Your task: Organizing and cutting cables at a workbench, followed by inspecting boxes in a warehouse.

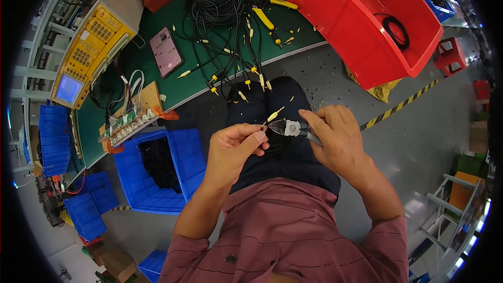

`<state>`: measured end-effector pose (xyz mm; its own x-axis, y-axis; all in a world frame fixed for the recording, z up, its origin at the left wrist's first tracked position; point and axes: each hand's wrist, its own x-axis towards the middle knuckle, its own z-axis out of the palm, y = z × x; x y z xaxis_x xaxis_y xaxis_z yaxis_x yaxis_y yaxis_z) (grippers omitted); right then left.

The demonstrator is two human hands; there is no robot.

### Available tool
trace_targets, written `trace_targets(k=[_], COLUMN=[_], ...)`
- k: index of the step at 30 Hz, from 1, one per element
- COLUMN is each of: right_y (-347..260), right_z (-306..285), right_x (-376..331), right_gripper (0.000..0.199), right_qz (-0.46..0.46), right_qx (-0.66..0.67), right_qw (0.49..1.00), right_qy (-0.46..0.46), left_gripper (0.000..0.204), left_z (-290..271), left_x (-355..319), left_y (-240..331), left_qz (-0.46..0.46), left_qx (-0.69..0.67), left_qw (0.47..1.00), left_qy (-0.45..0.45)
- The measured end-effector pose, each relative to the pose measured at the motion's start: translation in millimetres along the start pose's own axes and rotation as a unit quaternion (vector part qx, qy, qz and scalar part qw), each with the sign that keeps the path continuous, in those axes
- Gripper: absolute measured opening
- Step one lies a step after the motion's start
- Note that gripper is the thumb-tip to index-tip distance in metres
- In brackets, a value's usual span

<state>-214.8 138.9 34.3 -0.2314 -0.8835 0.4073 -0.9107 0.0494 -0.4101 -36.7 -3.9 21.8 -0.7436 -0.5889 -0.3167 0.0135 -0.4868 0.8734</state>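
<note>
My left hand (238,145) pinches a black cable just below its slim plug (275,114), which has a pale yellow sleeve and a bare metal tip. My right hand (335,133) is closed around a pair of pliers (292,128). Their pointed jaws reach to the cable beside my left fingertips, below the plug; whether they bite on it is too small to tell. Part of a black cable coil (277,145) shows on my lap between the hands. Beyond them, several black cables with yellow plugs (248,82) hang over the front edge of the green table (209,86).
A large bundle of black cable (217,2) and yellow-handled cutters (263,18) lie on the table near a pink phone (166,52). A yellow tester (94,36) stands left. The red bin (356,36) overhangs at right; a blue crate (157,199) sits left of my legs.
</note>
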Motion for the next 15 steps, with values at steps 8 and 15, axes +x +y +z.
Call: trace_targets(k=[8, 15], right_y=[-4.5, -6.5], right_z=[-2.8, -6.0], right_x=[2.4, 3.3], right_gripper=[0.056, 0.057], right_qz=[-0.002, 0.004], right_qx=[-0.019, -0.005], right_qw=[1.000, 0.999], right_qy=[-0.009, -0.033], left_gripper=[0.013, 0.014], left_z=[1.1, 2.8], left_x=[-1.8, -4.3], left_y=[-1.7, -0.4], left_qz=[0.006, 0.039], left_qx=[-0.002, 0.035], left_qw=[1.000, 0.998], left_qy=[-0.023, -0.031])
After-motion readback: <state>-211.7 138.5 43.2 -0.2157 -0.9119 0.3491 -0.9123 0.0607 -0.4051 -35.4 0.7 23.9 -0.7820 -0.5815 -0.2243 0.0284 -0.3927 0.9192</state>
